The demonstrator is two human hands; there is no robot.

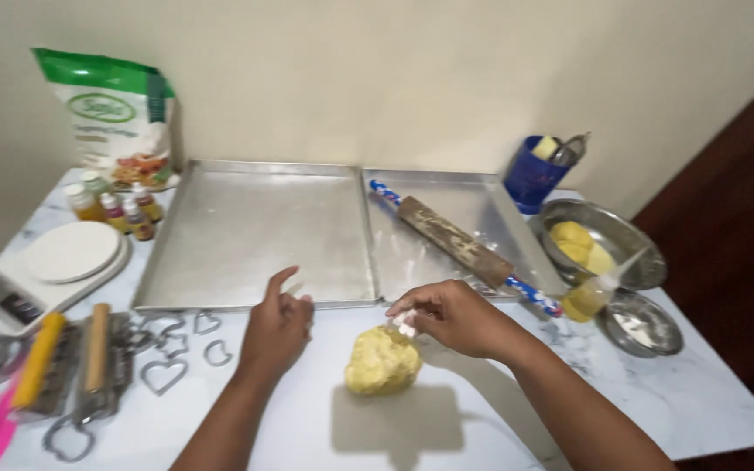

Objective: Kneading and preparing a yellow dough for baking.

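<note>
A lump of yellow dough [382, 359] hangs low in the middle of the frame, wrapped in clear plastic and lifted just off the marble counter [700, 397], its shadow falling on the surface beneath it. The right hand [451, 316] has its grip pinched on the gathered plastic at the top of the lump, fingers bunched tight. The left hand [278, 327] is just to the left of the dough and apart from it, fingers loosely spread and half curled, holding nothing.

Right behind both hands, two metal baking trays [246, 231] lie side by side across the centre. A rolling pin [455, 244] with patterned handles lies slantwise on the right-hand tray. At the right edge of the frame stand a steel bowl [630, 235] holding more yellow dough, a smaller dish [643, 324] with flour in front of it, and a blue cup [530, 179] of utensils behind.

To the left of the left hand, metal cookie cutters [167, 371] are scattered on the counter, heart shapes among them. Further left sit a white kitchen scale [54, 262], a row of small colouring bottles [119, 209], and in the upper left a bag of flour [119, 118] leaning against the wall.
</note>
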